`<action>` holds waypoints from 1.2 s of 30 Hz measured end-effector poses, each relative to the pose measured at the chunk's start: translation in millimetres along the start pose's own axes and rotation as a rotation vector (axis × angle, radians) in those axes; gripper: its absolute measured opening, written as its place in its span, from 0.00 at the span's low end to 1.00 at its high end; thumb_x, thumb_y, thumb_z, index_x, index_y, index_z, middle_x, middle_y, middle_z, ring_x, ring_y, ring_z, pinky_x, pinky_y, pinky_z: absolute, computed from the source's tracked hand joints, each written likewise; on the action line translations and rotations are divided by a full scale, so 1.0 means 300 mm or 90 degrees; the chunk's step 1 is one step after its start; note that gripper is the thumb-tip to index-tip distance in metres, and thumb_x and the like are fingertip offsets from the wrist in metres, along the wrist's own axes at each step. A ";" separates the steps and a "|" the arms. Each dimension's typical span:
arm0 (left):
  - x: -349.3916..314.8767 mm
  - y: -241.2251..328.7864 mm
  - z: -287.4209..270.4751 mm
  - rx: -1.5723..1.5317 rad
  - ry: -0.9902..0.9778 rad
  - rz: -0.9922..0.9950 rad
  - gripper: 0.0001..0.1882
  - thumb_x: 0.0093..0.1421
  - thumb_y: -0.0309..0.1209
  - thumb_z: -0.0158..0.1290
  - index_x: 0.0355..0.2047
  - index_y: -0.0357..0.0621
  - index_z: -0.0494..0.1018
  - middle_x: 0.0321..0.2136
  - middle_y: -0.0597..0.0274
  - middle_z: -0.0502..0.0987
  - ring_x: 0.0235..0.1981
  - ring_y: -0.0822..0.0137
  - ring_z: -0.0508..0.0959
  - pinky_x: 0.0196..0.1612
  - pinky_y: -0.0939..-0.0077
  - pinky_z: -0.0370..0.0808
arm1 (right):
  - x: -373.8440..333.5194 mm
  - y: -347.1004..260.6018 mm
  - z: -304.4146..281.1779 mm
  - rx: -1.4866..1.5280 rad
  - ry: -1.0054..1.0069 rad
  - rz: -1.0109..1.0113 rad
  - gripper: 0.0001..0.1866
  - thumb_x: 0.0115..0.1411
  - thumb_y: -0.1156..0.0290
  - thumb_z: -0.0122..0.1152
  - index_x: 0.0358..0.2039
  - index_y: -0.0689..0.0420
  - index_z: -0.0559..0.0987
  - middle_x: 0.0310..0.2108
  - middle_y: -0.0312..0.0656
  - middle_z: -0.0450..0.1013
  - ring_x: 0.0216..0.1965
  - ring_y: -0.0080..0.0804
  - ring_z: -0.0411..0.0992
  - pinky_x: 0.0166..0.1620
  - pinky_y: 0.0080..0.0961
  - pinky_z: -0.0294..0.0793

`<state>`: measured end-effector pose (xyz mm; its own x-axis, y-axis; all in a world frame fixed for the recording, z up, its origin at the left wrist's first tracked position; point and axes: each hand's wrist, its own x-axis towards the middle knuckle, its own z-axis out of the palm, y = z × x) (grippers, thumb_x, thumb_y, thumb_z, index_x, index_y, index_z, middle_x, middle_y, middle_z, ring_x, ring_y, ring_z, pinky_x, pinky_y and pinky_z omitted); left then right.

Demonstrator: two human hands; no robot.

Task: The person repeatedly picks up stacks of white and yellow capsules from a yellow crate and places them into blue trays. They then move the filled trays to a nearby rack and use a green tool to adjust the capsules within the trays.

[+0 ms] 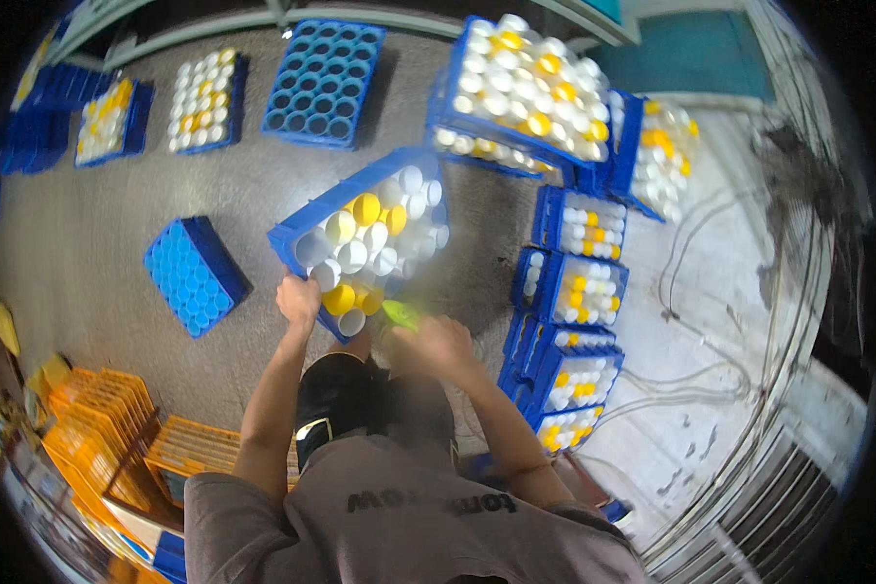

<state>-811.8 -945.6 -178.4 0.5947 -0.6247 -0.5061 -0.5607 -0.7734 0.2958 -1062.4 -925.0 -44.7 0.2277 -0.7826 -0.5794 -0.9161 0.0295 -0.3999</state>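
Note:
In front of my body a blue crate (313, 216) is tilted, its clear plastic-looking side turned toward me. White and yellow tubes (365, 210) fill it, their open round ends showing. My left hand (300, 300) is closed on the crate's near left corner. Close to the near right side of the crate, my right hand (436, 346) is closed around a small yellow-green object (400, 313). Its kind cannot be made out, as blur and my fingers hide part of it. Whether this object touches the crate or the tubes is unclear.
A light-blue holed rack (193, 277) lies on the floor at left, and another holed rack (323, 83) beyond. Filled crates (204, 100) stand at the far left. Stacked tube crates (526, 88) rise at far right, more (584, 292) along the right. Orange baskets (97, 428) sit lower left.

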 end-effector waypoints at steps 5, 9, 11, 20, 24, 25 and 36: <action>-0.216 0.128 -0.003 0.068 0.004 0.103 0.22 0.55 0.44 0.60 0.42 0.38 0.79 0.36 0.36 0.80 0.42 0.38 0.80 0.46 0.51 0.76 | -0.269 0.155 -0.073 0.029 0.053 0.060 0.30 0.62 0.39 0.54 0.34 0.59 0.80 0.26 0.50 0.78 0.28 0.49 0.78 0.32 0.44 0.76; -0.407 0.154 -0.032 0.095 -0.037 0.137 0.26 0.54 0.41 0.58 0.50 0.38 0.75 0.37 0.36 0.80 0.44 0.38 0.80 0.49 0.51 0.75 | -0.483 0.272 -0.091 0.030 0.086 0.127 0.30 0.62 0.38 0.53 0.35 0.58 0.81 0.27 0.50 0.79 0.29 0.50 0.78 0.32 0.43 0.76; -0.501 0.143 -0.043 0.114 -0.057 0.135 0.24 0.54 0.42 0.58 0.47 0.38 0.77 0.38 0.36 0.80 0.44 0.38 0.79 0.49 0.52 0.75 | -0.584 0.337 -0.085 0.056 0.103 0.142 0.31 0.61 0.38 0.53 0.35 0.57 0.81 0.27 0.51 0.78 0.29 0.51 0.78 0.32 0.43 0.76; -0.726 0.032 -0.021 0.058 -0.047 0.186 0.25 0.52 0.45 0.63 0.31 0.29 0.79 0.31 0.36 0.81 0.36 0.44 0.83 0.42 0.56 0.76 | -0.882 0.682 -0.006 0.200 0.135 0.263 0.33 0.60 0.38 0.55 0.33 0.62 0.82 0.30 0.57 0.78 0.34 0.56 0.78 0.37 0.49 0.76; -0.752 -0.018 -0.009 -0.014 -0.077 0.226 0.22 0.53 0.43 0.62 0.30 0.28 0.79 0.29 0.37 0.81 0.36 0.44 0.83 0.41 0.56 0.76 | -0.932 0.825 -0.019 0.304 0.128 0.288 0.37 0.60 0.36 0.54 0.31 0.67 0.81 0.19 0.50 0.77 0.25 0.48 0.79 0.34 0.42 0.77; -0.758 -0.028 -0.008 -0.028 -0.076 0.240 0.21 0.53 0.41 0.62 0.29 0.28 0.78 0.27 0.39 0.81 0.34 0.49 0.84 0.40 0.58 0.76 | -0.945 0.854 -0.027 0.252 0.157 0.310 0.37 0.61 0.37 0.55 0.29 0.67 0.80 0.15 0.46 0.76 0.21 0.43 0.79 0.33 0.38 0.77; -0.842 -0.051 -0.003 -0.069 -0.130 0.315 0.15 0.55 0.32 0.61 0.36 0.29 0.79 0.30 0.50 0.83 0.34 0.65 0.81 0.41 0.67 0.75 | -1.016 0.963 -0.166 0.244 0.232 0.307 0.37 0.61 0.36 0.53 0.25 0.66 0.81 0.15 0.47 0.76 0.23 0.44 0.79 0.34 0.39 0.77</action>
<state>-952.9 -776.1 -54.5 0.1451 -0.8918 -0.4286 -0.6760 -0.4057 0.6152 -1412.9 -709.0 51.8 -0.3595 -0.7830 -0.5076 -0.6909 0.5890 -0.4192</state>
